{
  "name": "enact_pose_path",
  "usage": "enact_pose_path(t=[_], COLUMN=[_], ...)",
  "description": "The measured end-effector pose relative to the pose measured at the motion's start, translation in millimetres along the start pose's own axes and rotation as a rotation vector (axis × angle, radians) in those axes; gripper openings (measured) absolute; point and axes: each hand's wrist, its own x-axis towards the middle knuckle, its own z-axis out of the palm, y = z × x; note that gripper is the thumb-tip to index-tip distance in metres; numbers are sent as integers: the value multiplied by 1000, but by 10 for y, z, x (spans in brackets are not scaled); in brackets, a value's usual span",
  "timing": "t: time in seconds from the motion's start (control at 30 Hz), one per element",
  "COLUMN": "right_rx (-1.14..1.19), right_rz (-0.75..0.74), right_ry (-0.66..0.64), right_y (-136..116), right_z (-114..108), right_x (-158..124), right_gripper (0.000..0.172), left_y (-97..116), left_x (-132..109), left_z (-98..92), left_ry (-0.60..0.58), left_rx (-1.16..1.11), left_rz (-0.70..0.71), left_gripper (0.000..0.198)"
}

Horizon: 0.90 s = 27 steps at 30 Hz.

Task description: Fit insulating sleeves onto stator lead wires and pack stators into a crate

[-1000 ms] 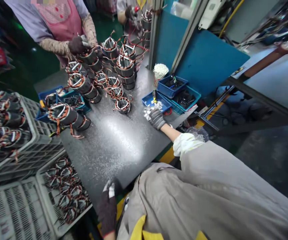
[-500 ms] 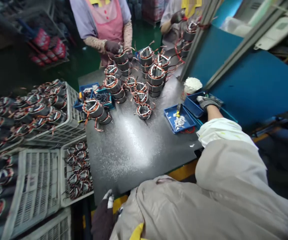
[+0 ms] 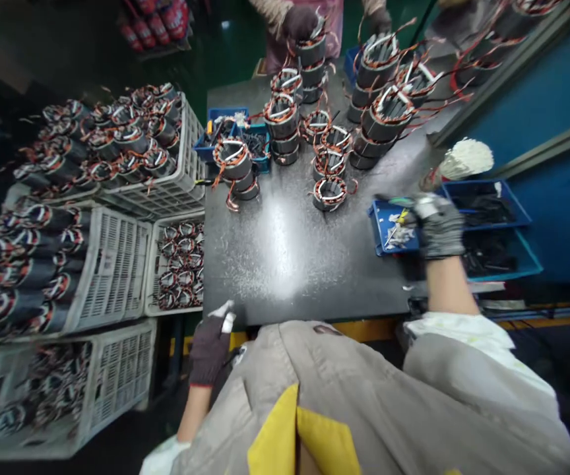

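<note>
My right hand [image 3: 437, 224], in a grey knit glove, hovers at the right edge of a small blue tray [image 3: 379, 232] holding white bits and a yellow-handled tool. Its fingers are curled; what they hold, if anything, is blurred. My left hand [image 3: 209, 346], in a dark glove with white fingertips, rests at the near edge of the dark worktable [image 3: 285, 264], fingers bent around the edge. A single wound motor stator [image 3: 329, 192] stands on the table just left of the blue tray.
Stacks of copper-wound stators [image 3: 384, 99] fill the table's far end, where another person's gloved hands [image 3: 299, 23] work. White crates of stators [image 3: 117, 158] stand left. More blue trays [image 3: 493, 224] and a bundle of white ties [image 3: 466, 158] sit right.
The view has swung down and left. My right hand has drawn back from the far blue tray to the nearer one. My left hand stays at the table's edge.
</note>
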Motion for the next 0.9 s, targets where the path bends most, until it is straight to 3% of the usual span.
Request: enact_pose_path(t=[0.07,0.13,0.23,0.3,0.37,0.5,0.63,0.8,0.9], right_rx=[323,516,618,614,586,498,420,450,464], right_rz=[123,102,35,21,4,-26,19,160,159], right_ry=[-366,-588,-792,-872,-946,-1087,-1134,-1080,-1025], right_y=[-174,-364,-693,-920,-1130,-1398,-1453,-1607,-1796], right_z=[444,886,1380,1583,1735,2041,2318,2591,2927], right_x=[-640,-1280,-2100,-2543,-2936,-3664,-4240,-4522,-4541], right_gripper=[18,26,43,47,47,48,48,49,51], left_y=[68,140,174,111,-22,-448,-918,-1258,-1415], left_x=[94,167,203,162,60,-275,-496,-364,-226], left_z=[-61,-144,-283,-373,-469,-693,-915,-1044,-1097], left_ry=[77,130,154,126,28,-235,-327,-619,-519], left_rx=[-52,-100,-153,-130,-53,9,-124,-290,-48], left_rz=[126,240,346,331,261,86,-87,-37,-51], left_gripper=[46,44,50,61,63,47,44,33,37])
